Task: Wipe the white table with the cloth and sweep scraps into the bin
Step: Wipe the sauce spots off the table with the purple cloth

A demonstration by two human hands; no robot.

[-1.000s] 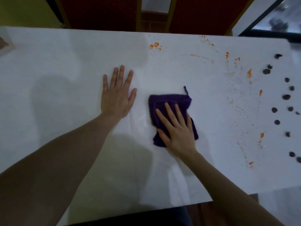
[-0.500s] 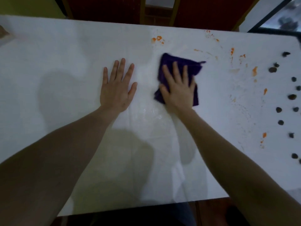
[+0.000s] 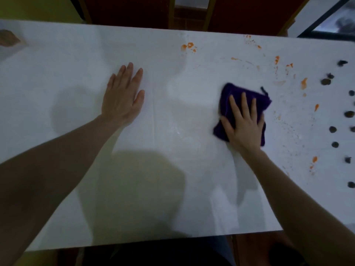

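While your flat right hand [image 3: 245, 124] presses the cloth [image 3: 244, 96] and your left hand [image 3: 123, 96] rests open on the table [image 3: 57, 64], orange smears [image 3: 189, 46] and dark scraps [image 3: 333, 129] remain.

Left hand [image 3: 123, 96] is flat on the white desk [image 3: 67, 60], fingers [image 3: 129, 71] straight. Right hand [image 3: 245, 124] is pressing down flat on a purple cloth [image 3: 230, 93] further right. Orange smears [image 3: 189, 46] are scattered across the far and right part, with a column of small dark scraps [image 3: 333, 129] near the right edge.
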